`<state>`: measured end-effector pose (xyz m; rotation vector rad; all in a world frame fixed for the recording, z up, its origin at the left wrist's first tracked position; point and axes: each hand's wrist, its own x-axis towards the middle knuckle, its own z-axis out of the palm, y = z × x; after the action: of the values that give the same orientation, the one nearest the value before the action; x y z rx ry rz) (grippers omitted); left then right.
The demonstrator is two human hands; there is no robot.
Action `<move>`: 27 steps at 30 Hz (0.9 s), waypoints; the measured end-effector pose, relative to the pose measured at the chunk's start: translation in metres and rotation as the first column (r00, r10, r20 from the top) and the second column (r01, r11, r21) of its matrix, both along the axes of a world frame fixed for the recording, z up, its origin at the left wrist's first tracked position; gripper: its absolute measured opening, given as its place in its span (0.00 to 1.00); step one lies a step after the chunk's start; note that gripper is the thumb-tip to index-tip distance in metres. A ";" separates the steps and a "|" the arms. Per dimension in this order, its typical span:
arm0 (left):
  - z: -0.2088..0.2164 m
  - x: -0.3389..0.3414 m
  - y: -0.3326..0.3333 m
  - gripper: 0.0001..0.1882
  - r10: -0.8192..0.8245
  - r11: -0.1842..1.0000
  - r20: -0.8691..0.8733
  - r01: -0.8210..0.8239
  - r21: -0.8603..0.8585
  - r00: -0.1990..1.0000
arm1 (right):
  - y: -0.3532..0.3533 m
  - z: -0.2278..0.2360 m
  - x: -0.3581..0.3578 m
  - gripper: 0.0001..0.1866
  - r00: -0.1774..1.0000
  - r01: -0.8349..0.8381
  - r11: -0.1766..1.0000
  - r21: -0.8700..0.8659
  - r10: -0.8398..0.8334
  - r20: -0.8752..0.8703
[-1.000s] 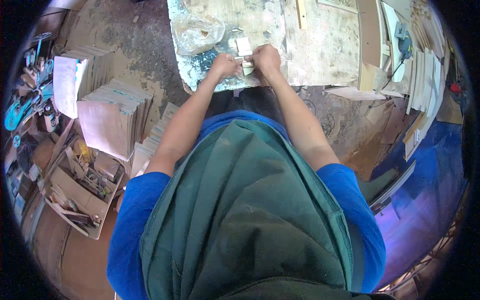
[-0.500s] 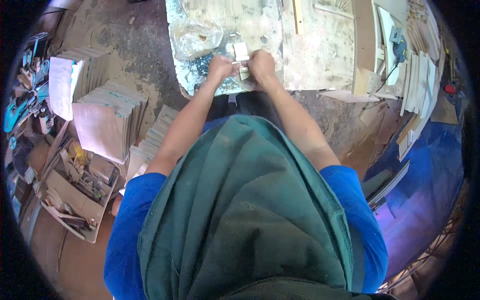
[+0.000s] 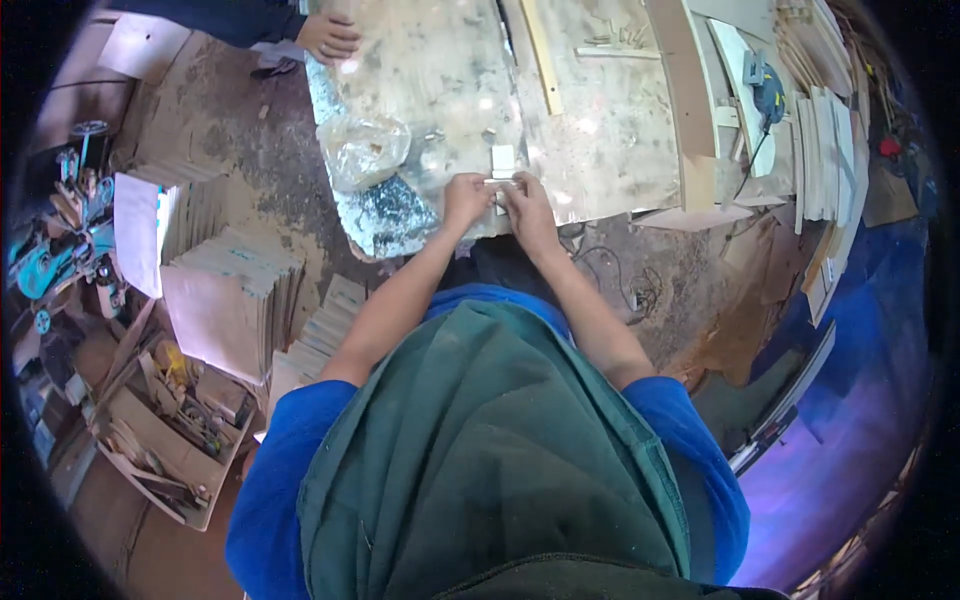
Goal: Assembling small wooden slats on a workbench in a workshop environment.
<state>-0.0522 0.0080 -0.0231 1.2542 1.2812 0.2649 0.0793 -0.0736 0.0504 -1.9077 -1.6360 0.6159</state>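
Head view now includes a co-worker's hand [image 3: 330,38] on the surface [image 3: 440,85], newly arrived beyond the pale block [image 3: 503,158]. Just nearer than that block, the left hand [image 3: 465,201] and right hand [image 3: 531,213] keep fingers pinched on a pale strip [image 3: 497,181], seemingly undisturbed.

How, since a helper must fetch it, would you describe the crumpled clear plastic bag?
Find the worn, pale wooden worktable ahead. Along its left edge, just beyond a dark, paint-speckled patch, lies the bag, left of the person's bare left hand. Unlike the pale rectangular block near that hand, it is see-through.
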 end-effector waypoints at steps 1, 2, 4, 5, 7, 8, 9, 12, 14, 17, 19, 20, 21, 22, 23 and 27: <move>0.009 0.014 0.002 0.15 0.037 0.999 0.040 -0.036 -0.007 0.999 | -0.002 -0.011 0.009 0.20 0.999 0.026 0.999 -0.027 -0.027 -0.045; 0.018 0.028 0.007 0.15 0.018 1.000 0.045 -0.018 0.001 0.999 | -0.002 -0.021 0.023 0.20 0.998 0.044 0.999 -0.019 -0.045 -0.040; 0.020 0.038 0.011 0.15 0.181 0.981 0.090 -0.173 -0.088 0.979 | 0.006 -0.020 0.034 0.19 0.991 -0.077 0.990 0.122 0.063 0.115; 0.021 0.042 0.015 0.15 0.250 0.964 0.154 -0.230 -0.136 0.956 | 0.010 -0.020 0.040 0.18 0.991 -0.078 0.994 0.079 0.068 0.112; 0.024 0.048 0.016 0.15 0.321 0.945 0.194 -0.298 -0.138 0.927 | 0.021 -0.021 0.054 0.18 0.984 -0.073 0.992 0.100 0.055 0.171; 0.026 0.049 0.016 0.15 0.392 0.919 0.238 -0.366 -0.147 0.889 | 0.030 -0.022 0.062 0.18 0.981 -0.094 0.987 0.129 0.070 0.179; 0.027 0.047 0.015 0.15 0.392 0.919 0.235 -0.367 -0.141 0.890 | 0.040 -0.020 0.072 0.19 0.976 -0.113 0.985 0.130 0.086 0.200; 0.032 0.030 -0.001 0.15 0.221 0.957 0.113 -0.238 0.165 0.969 | 0.071 -0.019 0.096 0.20 0.965 -0.145 0.980 0.135 0.110 0.236; 0.039 0.021 -0.011 0.14 0.260 0.894 -0.006 -0.238 0.379 0.966 | 0.091 -0.024 0.112 0.19 0.952 -0.180 0.974 0.135 0.139 0.272; 0.021 -0.012 -0.016 0.12 0.267 0.668 -0.141 -0.078 0.740 0.953 | 0.123 -0.019 0.122 0.19 0.944 -0.204 0.969 0.139 0.157 0.290; 0.018 -0.019 -0.016 0.11 0.266 0.617 -0.150 -0.048 0.785 0.952 | 0.135 -0.019 0.126 0.20 0.935 -0.228 0.963 0.142 0.176 0.307; 0.016 -0.021 -0.016 0.11 0.254 0.564 -0.158 -0.013 0.826 0.954 | 0.139 -0.020 0.125 0.20 0.926 -0.237 0.964 0.123 0.186 0.329; 0.014 -0.022 -0.016 0.11 0.263 0.562 -0.154 -0.021 0.827 0.952 | 0.144 -0.021 0.127 0.21 0.915 -0.247 0.963 0.105 0.196 0.353; 0.011 -0.023 -0.015 0.11 0.265 0.534 -0.160 -0.006 0.846 0.951 | 0.148 -0.022 0.128 0.21 0.912 -0.257 0.961 0.107 0.204 0.357; 0.008 -0.023 -0.015 0.12 0.266 0.505 -0.165 0.009 0.863 0.950 | 0.152 -0.023 0.128 0.19 0.901 -0.267 0.950 0.163 0.186 0.391; 0.006 -0.020 -0.016 0.12 0.277 0.502 -0.189 0.026 0.864 0.942 | 0.163 -0.026 0.133 0.17 0.883 -0.291 0.935 0.202 0.181 0.432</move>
<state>-0.0721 -0.0076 -0.0166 2.1263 1.5762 0.9540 0.2119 0.0893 0.0241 -1.7280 -2.1191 0.0735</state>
